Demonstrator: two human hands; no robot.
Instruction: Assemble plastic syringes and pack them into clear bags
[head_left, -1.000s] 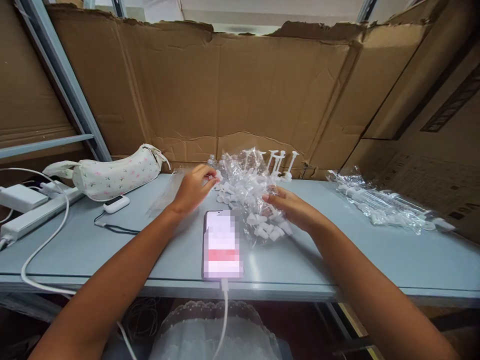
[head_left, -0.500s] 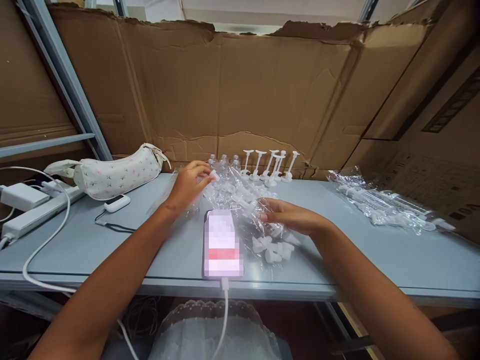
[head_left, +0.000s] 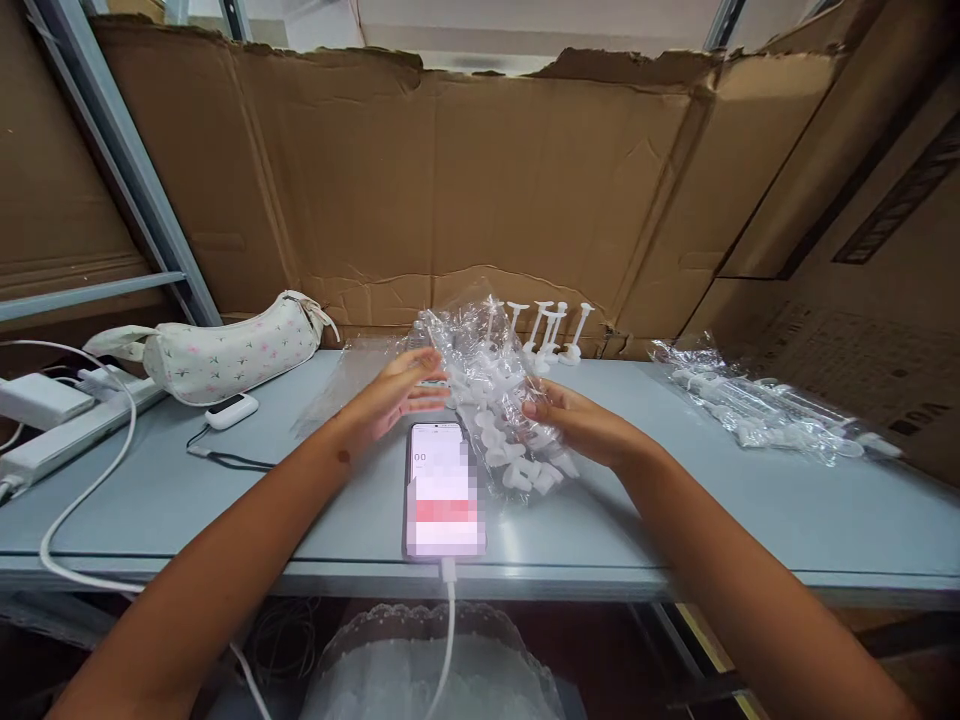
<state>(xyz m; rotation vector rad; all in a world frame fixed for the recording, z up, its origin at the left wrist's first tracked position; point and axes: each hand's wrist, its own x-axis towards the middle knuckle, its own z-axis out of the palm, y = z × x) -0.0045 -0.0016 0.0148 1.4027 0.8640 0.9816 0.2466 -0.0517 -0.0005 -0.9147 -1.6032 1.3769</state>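
Observation:
A clear plastic bag [head_left: 491, 425] of small white plastic parts rises from the middle of the table, its crumpled upper end standing up. My right hand [head_left: 574, 415] grips the bag's right side, thumb in front and the other fingers partly hidden behind the film. At the bag's left edge is my left hand [head_left: 401, 390], fingers stretched out and apart, with nothing visible in it. Behind the bag stand several white plunger-like pieces [head_left: 551, 330] with flat round ends. A phone [head_left: 446, 490] lies in front, a white cable plugged into it.
Flat clear film [head_left: 337, 385] lies left of the bag. Farther left are a floral pouch [head_left: 232, 350], a small white device [head_left: 232, 410] and a power strip [head_left: 82, 420] with cables. A packet of clear tubes [head_left: 772, 405] lies at right. Cardboard [head_left: 480, 180] walls the back.
My left hand has come down and opened; the small white piece at its fingertips no longer shows there. The bag has been lifted more upright and shifted slightly left with my right hand.

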